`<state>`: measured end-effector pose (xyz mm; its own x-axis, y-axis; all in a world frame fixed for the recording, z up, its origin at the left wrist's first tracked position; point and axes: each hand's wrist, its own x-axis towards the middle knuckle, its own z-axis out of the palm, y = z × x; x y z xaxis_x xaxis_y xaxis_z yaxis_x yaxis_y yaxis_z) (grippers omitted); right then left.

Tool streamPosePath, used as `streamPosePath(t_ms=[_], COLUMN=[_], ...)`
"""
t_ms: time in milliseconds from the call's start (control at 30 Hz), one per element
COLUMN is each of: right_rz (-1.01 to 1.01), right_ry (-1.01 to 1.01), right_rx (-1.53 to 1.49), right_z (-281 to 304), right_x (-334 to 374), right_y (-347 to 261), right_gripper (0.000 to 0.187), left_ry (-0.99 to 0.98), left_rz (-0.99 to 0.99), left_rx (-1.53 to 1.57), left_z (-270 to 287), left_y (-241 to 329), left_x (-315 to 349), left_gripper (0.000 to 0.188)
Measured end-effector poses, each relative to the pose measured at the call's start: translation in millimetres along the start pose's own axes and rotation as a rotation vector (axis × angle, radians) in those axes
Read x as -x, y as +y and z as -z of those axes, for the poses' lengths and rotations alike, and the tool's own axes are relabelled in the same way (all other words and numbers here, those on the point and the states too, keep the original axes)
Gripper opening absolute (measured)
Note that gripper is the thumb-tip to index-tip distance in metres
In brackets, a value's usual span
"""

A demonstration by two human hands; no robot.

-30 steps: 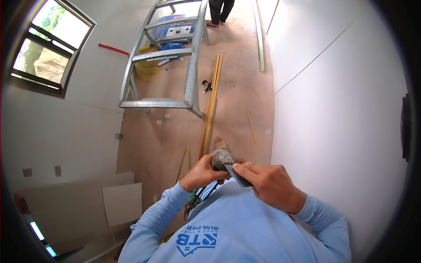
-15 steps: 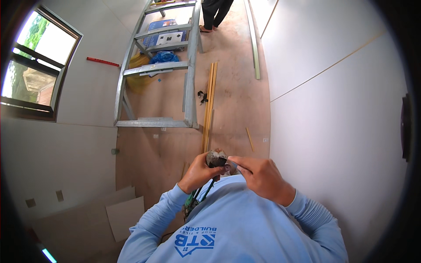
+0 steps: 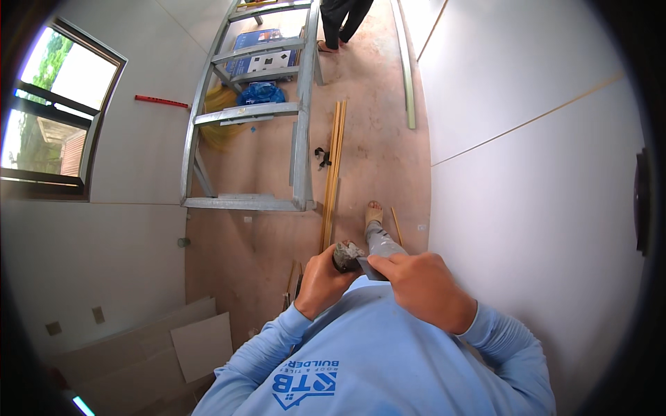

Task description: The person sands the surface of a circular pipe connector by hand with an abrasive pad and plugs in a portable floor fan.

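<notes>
In front of my light blue shirt, my left hand (image 3: 320,283) is closed around a small dark rounded container (image 3: 341,259) with greyish-white paste (image 3: 352,250) at its top. My right hand (image 3: 431,290) grips a flat, dark-bladed putty knife (image 3: 372,270), its handle hidden in the fingers. The blade's end lies against the container's right side, near the paste. Whether paste sits on the blade is too small to tell.
An aluminium ladder (image 3: 301,142) stands ahead on the left. Beside it lie long yellowish strips (image 3: 334,166). My bare foot (image 3: 374,212) is near a short thin stick (image 3: 396,225). Another person's legs (image 3: 341,24) are at the far end. Pale boards (image 3: 202,347) lean at lower left.
The putty knife has turned, so its flat blade shows more fully beside the container. My right hand has shifted slightly right and down. My foot and trouser leg have come into view.
</notes>
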<state>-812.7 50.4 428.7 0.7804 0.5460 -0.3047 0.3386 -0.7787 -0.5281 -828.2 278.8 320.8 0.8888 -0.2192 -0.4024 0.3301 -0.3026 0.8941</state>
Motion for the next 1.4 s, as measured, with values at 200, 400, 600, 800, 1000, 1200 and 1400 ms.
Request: streamPosePath(t_ms=[200, 400, 600, 800, 1000, 1200, 1400], right_rz=[-0.028, -0.023, 0.076, 0.097, 0.068, 0.104, 0.176], right_ry=[0.092, 0.276, 0.150, 0.085, 0.067, 0.229, 0.263], right_rx=[-0.004, -0.192, -0.111, -0.099, -0.045, -0.136, -0.290], right_z=[-18.6, -24.6, 4.4, 30.5, 33.4, 16.6, 41.5], right_x=[-20.7, -50.0, -58.2, -68.4, -78.2, -88.4, -97.9], right_y=[40.2, 85.2, 118.8, 150.7, 156.5, 172.0, 197.4], right_gripper=[0.050, 0.052, 0.047, 0.032, 0.034, 0.050, 0.045], left_ry=[0.146, 0.253, 0.246, 0.215, 0.242, 0.228, 0.089], left_rz=[0.065, 0.096, 0.290, 0.224, 0.161, 0.140, 0.253], left_rx=[-0.136, 0.172, 0.143, 0.048, -0.158, -0.087, 0.215], left_z=[-15.1, -27.0, -28.4, -45.6, -55.8, -47.7, -32.2], left_y=[11.7, 0.7, 28.9, 38.1, 56.0, 62.2, 70.4], left_x=[-39.1, -78.4, -103.8, -123.2, -133.0, -143.0, -157.8], left_gripper=[0.036, 0.028, 0.025, 0.026, 0.030, 0.035, 0.028])
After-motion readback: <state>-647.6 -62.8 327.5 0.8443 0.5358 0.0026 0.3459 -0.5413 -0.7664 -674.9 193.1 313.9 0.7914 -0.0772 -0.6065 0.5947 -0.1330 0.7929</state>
